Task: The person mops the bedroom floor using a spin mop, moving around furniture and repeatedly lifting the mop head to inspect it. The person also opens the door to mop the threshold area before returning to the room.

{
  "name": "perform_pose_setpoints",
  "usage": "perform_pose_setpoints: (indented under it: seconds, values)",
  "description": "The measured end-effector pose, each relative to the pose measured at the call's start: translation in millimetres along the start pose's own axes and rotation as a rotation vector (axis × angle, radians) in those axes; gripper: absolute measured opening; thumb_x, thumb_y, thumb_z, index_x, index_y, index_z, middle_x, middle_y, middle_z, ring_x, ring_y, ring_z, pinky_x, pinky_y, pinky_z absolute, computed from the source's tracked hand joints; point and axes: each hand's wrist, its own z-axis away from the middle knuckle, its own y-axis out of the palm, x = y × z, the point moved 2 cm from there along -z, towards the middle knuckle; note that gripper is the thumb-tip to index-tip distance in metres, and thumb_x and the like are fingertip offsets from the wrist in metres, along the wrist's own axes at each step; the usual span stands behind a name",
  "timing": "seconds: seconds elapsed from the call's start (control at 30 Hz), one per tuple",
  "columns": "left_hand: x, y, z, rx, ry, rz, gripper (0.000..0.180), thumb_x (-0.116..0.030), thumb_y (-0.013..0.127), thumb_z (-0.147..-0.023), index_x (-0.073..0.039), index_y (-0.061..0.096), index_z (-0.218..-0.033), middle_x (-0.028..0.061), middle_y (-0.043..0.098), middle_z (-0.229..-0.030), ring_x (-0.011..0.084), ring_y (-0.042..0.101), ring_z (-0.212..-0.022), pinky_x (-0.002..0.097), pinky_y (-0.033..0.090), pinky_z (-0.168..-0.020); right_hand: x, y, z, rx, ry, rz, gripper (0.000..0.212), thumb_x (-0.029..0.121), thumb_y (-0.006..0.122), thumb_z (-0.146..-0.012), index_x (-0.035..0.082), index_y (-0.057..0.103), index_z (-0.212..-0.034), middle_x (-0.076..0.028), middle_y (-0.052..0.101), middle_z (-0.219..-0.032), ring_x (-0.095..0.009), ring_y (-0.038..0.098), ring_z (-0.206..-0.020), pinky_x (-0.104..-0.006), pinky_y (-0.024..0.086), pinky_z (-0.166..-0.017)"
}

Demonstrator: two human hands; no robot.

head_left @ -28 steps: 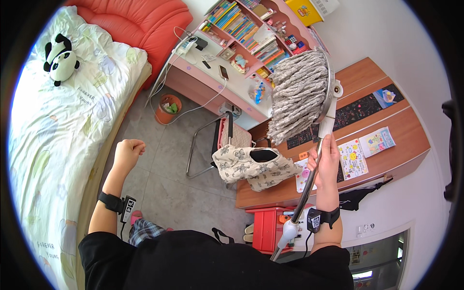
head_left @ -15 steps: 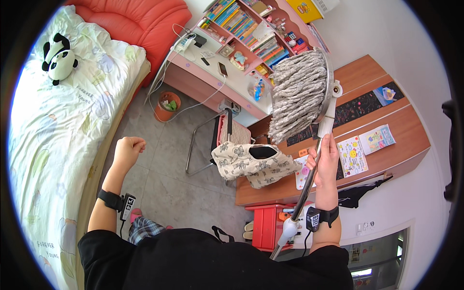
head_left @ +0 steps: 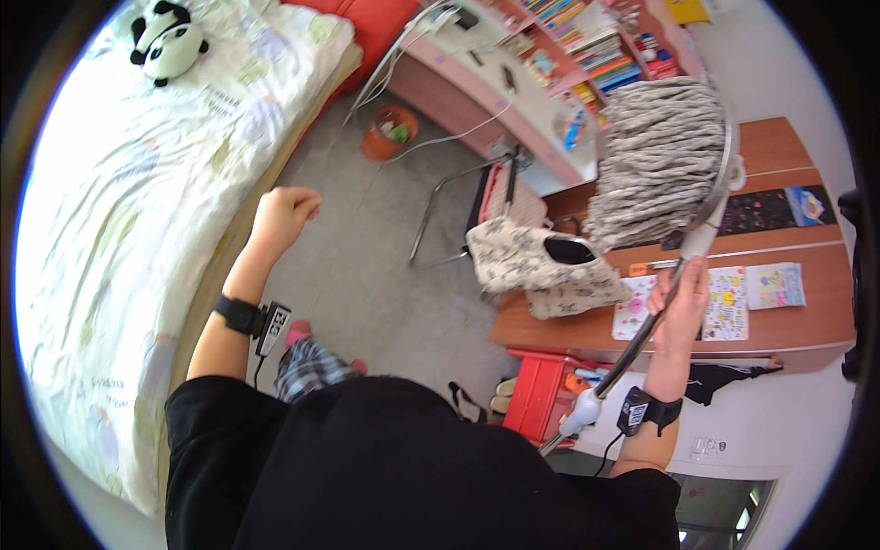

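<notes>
"Starting at the left, what is seen?"

"A white floral bedspread [head_left: 137, 202] is topped by a black-and-white panda plush toy [head_left: 172, 49]. Beside the bed, the left hand [head_left: 286, 220] is clenched into a fist; whether anything small is enclosed cannot be told."

"And farther right?"

"A cream printed cloth garment [head_left: 513, 261] is draped over a metal-framed chair [head_left: 515, 203]. Past it, a shiny metal mop pole [head_left: 632, 346] is grasped by the right hand [head_left: 680, 302], just below its raised grey rope-strand mop head [head_left: 655, 160], by which a brown wooden cabinet [head_left: 779, 147] is partly covered."
</notes>
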Motion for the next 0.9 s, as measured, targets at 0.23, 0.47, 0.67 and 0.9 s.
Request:
perform_pose_setpoints:
  seconds: [0.23, 0.47, 0.67, 0.9]
  values:
    - [62.4, -34.5, 20.2, 0.0, -0.215, 0.026, 0.015, -0.008, 0.057, -0.083, 0.005, 0.064, -0.085, 0.0044, 0.062, -0.067, 0.0088, 0.056, -0.061, 0.0223, 0.045, -0.059, -47.9, 10.1, 7.4, -0.001, 0.007, 0.06, 0.04, 0.028, 0.042, -0.096, 0.014, 0.034, -0.133, -0.001, 0.039, -0.059, -0.007, 0.035, -0.044, -0.0191, 0.03, -0.038]
    - [84.0, -56.7, 14.1, 0.032, -0.309, 0.059, 0.017, -0.008, 0.057, -0.085, 0.007, 0.063, -0.091, 0.0039, 0.063, -0.071, 0.008, 0.055, -0.064, 0.0216, 0.046, -0.062, -103.7, 20.3, 7.8, 0.062, 0.008, 0.147, 0.046, 0.019, 0.043, -0.095, 0.004, 0.028, -0.137, 0.002, 0.037, -0.06, -0.004, 0.033, -0.047, -0.0188, 0.03, -0.039]
    - [66.4, -47.1, -25.5, 0.119, -0.317, -0.044, 0.017, -0.009, 0.061, -0.082, 0.007, 0.065, -0.087, 0.0044, 0.064, -0.071, 0.0081, 0.056, -0.063, 0.0219, 0.046, -0.061, -154.8, 24.3, 6.8, 0.095, 0.137, 0.118, 0.049, 0.015, 0.045, -0.094, 0.003, 0.027, -0.138, 0.005, 0.036, -0.06, -0.002, 0.032, -0.049, -0.017, 0.027, -0.041]
    - [38.9, 17.5, -107.4, 0.256, -0.23, -0.144, 0.016, -0.012, 0.063, -0.077, 0.001, 0.067, -0.084, 0.0067, 0.065, -0.068, 0.012, 0.061, -0.062, 0.0247, 0.048, -0.061, -227.1, 22.2, 4.1, 0.06, 0.202, 0.295, 0.047, 0.013, 0.05, -0.09, 0.002, 0.036, -0.134, 0.001, 0.05, -0.073, -0.003, 0.04, -0.053, -0.0187, 0.035, -0.047]
